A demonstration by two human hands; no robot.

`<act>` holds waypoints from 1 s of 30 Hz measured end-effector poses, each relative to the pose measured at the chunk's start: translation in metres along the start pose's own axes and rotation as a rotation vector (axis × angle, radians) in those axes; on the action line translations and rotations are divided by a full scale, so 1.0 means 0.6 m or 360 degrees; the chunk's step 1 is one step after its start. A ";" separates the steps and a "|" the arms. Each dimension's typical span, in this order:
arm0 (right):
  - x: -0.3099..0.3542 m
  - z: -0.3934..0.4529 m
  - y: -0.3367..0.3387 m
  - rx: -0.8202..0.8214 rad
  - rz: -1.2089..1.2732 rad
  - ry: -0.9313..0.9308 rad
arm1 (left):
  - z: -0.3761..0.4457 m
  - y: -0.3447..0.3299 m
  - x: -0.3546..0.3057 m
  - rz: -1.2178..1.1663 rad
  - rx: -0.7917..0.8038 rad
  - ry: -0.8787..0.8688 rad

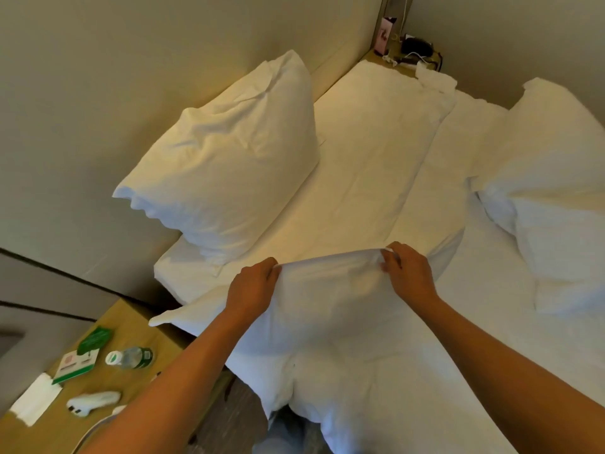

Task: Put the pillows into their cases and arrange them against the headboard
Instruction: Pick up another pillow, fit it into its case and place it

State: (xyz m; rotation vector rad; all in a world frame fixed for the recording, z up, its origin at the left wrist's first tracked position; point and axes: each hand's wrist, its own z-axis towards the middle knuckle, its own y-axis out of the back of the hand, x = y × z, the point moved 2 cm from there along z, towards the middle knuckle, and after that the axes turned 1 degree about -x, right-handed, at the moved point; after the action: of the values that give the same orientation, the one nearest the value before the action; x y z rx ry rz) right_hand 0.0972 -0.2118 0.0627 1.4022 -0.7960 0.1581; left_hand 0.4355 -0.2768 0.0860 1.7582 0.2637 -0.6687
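Wooden nightstand (144, 326) lower left — water bottle (131, 357) (lying), green card (77, 365), white tissue (34, 403).

A plump white cased pillow (222, 155) leans upright against the beige headboard (163, 60) at the far left of the bed. A second white pillow (327, 322) lies near, at the bed's near edge, its case edge lifted and pulled taut. A third white pillow (553, 178) rests crumpled at the right side of the bed.
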 end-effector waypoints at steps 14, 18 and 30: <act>0.045 0.041 -0.011 0.0053 -0.0148 -0.0092 | 0.054 0.022 0.050 -0.0087 0.0170 -0.0026; 0.043 0.062 -0.018 0.0098 -0.0217 0.0003 | 0.058 0.039 0.045 -0.0104 0.0108 -0.0015; 0.027 0.133 -0.049 0.0156 0.0019 0.0154 | 0.058 0.055 0.000 -0.0065 -0.0002 0.0273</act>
State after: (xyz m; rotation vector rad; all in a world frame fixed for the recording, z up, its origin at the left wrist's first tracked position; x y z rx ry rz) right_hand 0.0933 -0.2964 0.0452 1.4708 -0.7247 0.2752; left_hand 0.4413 -0.3195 0.1073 1.8155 0.4185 -0.5471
